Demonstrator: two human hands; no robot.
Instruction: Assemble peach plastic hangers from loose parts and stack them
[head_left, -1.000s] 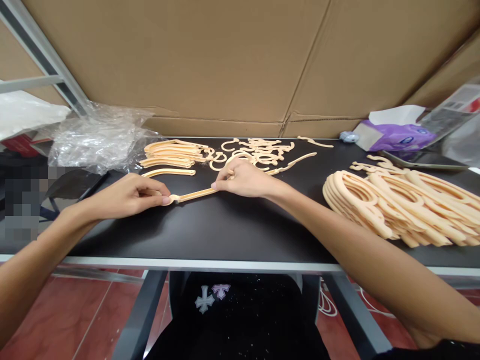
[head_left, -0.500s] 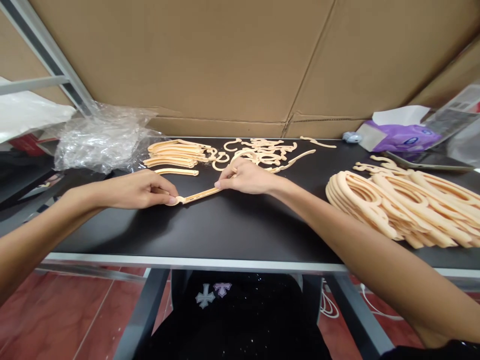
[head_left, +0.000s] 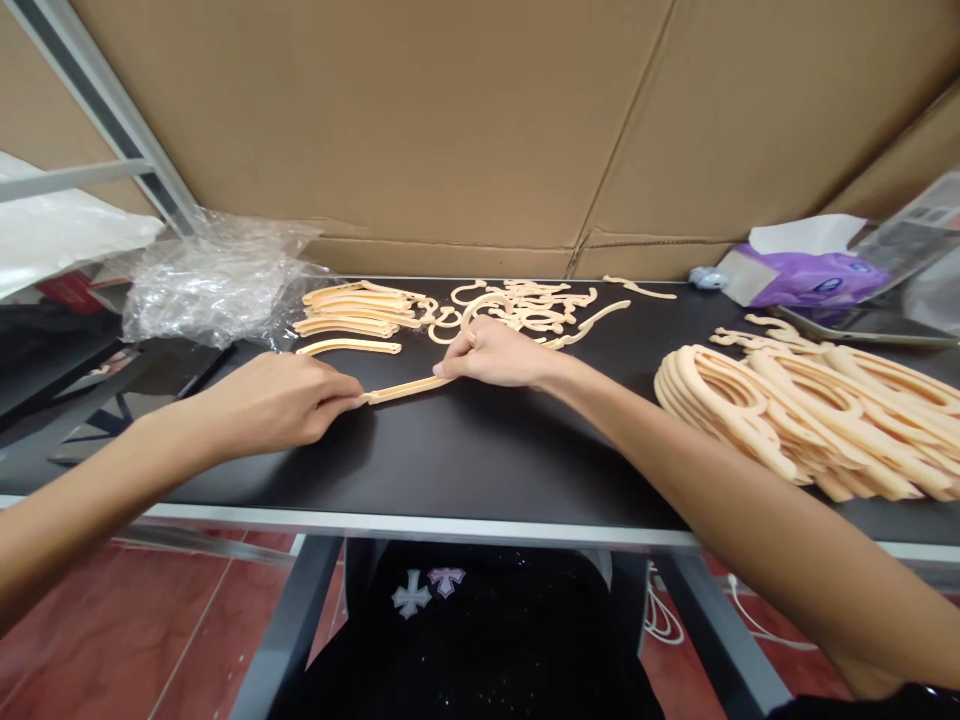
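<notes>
Slim cream strip [head_left: 409, 388], slightly aslant

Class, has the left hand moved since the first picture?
Yes: the left hand has moved slightly right, judged against the loose curved strip beyond it.

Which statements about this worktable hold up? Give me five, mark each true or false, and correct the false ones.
1. The left hand and right hand hold one cream strip between them. True.
2. The tabletop is white. False: the tabletop is black.
3. The clear plastic lies left of the stacked curved strips. True.
4. The purple pack sits at the table's left end. False: the purple pack is toward the right rear.
5. The large cream pile lies right of the right hand. True.
</notes>
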